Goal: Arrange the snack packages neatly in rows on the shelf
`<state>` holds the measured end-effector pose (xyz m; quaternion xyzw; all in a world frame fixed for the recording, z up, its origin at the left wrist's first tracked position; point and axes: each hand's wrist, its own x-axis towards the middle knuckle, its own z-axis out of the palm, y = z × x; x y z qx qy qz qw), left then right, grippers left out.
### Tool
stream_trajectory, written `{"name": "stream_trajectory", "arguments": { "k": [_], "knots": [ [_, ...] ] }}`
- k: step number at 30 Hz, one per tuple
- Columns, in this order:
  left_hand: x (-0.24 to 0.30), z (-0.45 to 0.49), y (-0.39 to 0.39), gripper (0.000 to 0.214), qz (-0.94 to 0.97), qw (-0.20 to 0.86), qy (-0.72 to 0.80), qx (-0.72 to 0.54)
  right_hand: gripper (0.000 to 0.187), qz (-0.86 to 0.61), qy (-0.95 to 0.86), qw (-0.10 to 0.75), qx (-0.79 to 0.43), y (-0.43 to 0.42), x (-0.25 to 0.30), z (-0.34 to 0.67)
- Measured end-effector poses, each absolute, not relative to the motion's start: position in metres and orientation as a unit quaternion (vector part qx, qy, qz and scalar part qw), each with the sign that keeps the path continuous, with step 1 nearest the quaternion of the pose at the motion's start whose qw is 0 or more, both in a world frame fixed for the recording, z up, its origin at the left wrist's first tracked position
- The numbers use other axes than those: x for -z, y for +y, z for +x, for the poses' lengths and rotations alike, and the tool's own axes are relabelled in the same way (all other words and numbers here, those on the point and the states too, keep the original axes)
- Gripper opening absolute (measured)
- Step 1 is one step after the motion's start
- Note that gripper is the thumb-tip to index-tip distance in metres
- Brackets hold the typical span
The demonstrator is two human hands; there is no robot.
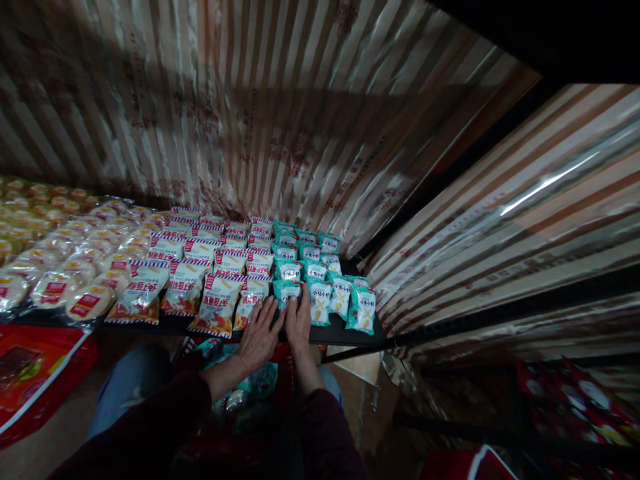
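Note:
At the front edge of a dark shelf, both hands are at a small teal-and-white snack packet (287,291) in the front row. My left hand (258,337) is open, its fingers stretched forward over the lower part of a white-and-orange snack packet (253,298) and toward the teal one. My right hand (299,323) lies with fingers extended at the teal packet's right side, beside another teal packet (320,301). Parts of the packets under the fingers are hidden. Rows of teal packets and white-and-orange packets stand behind and to both sides.
Round wrapped crackers (90,301) fill the shelf's left side. Below my arms, a red basket holds more teal packets (260,381). A red package (37,373) is at lower left. Striped sheeting (240,113) hangs behind, and a black frame bar (450,180) slants at right.

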<state>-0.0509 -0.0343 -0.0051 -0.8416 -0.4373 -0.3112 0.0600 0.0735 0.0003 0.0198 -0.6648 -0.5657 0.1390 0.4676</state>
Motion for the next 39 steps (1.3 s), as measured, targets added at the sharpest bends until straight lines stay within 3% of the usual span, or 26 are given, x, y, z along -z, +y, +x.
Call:
{"name": "stream_trajectory", "arguments": {
  "k": [14, 39],
  "knots": [
    [0.007, -0.052, -0.030, 0.056, -0.831, 0.063, -0.462, 0.304, 0.070, -0.649, -0.600, 0.426, -0.193, 0.027, -0.028, 0.081],
    [0.005, -0.048, -0.030, 0.060, -0.839, 0.043, -0.464, 0.281, 0.055, -0.642, -0.656, 0.396, -0.015, 0.023, -0.021, 0.088]
  ]
}}
